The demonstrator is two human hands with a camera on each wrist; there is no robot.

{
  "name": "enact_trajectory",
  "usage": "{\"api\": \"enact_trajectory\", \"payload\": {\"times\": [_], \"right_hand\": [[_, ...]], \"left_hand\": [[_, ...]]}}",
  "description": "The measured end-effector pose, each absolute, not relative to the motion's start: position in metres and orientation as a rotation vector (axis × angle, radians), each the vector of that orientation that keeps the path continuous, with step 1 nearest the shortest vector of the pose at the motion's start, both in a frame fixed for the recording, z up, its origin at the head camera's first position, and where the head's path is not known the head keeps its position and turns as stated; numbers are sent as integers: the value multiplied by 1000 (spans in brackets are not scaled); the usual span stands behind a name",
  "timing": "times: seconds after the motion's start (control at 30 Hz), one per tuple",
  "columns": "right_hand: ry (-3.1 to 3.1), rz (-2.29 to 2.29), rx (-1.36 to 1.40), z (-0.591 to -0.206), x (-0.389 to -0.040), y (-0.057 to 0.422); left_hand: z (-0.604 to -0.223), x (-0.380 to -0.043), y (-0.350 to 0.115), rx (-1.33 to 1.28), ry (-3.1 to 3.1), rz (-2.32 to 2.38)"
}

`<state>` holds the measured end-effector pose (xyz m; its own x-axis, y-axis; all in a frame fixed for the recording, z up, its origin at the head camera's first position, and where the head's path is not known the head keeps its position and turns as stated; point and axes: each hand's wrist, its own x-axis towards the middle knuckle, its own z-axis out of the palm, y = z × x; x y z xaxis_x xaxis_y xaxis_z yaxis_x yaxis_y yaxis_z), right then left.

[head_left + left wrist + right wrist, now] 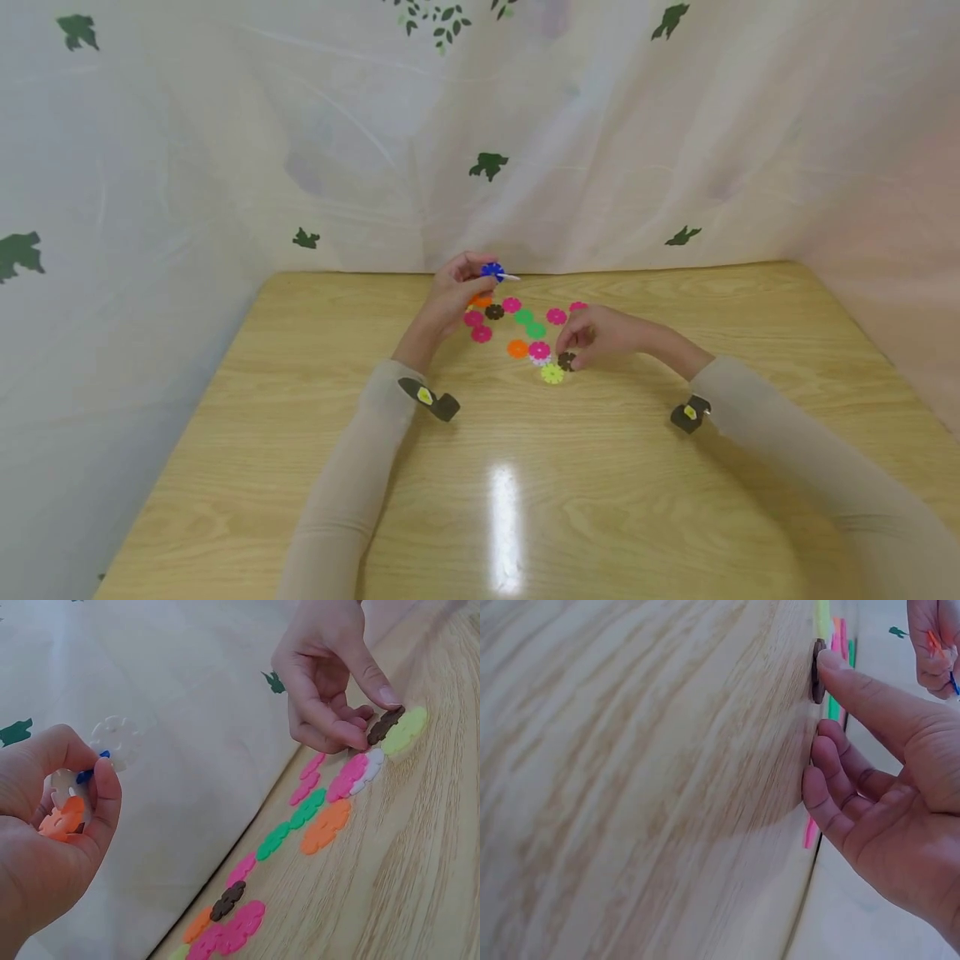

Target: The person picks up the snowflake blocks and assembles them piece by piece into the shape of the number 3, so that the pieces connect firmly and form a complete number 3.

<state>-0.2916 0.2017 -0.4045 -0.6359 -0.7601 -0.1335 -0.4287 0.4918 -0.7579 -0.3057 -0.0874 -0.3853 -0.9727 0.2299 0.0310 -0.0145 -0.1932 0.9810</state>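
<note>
My left hand (452,293) pinches a few joined notched plastic discs above the table's far side. A blue disc (492,272) and a white one stick out past the fingertips. In the left wrist view an orange disc (63,819) and a dark bit also show inside that hand. My right hand (600,333) is low over the table, its thumb and index finger at the edges of a brown disc (385,726). Beside it lie a yellow disc (552,373) and a pink disc (539,350) overlapping a white one (367,771).
More notched discs lie between the hands: an orange disc (517,349), green discs (536,330), pink discs (482,334) and another brown disc (494,312). The wooden table (600,492) ends at a pale curtain (570,183) with leaf prints.
</note>
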Motion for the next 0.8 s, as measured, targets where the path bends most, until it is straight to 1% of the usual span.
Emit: {"api": "enact_trajectory", "payload": {"times": [0.47, 0.67, 0.8], "right_hand": [[2201, -1046, -1017, -409, -294, 206], [2257, -1133, -987, -409, -296, 205], [2319, -1182, -913, -405, -300, 202]], "left_hand": [[-386, -306, -86, 274, 1915, 2298], [-387, -306, -86, 284, 1919, 2294], [-387, -306, -86, 288, 1918, 2301]]}}
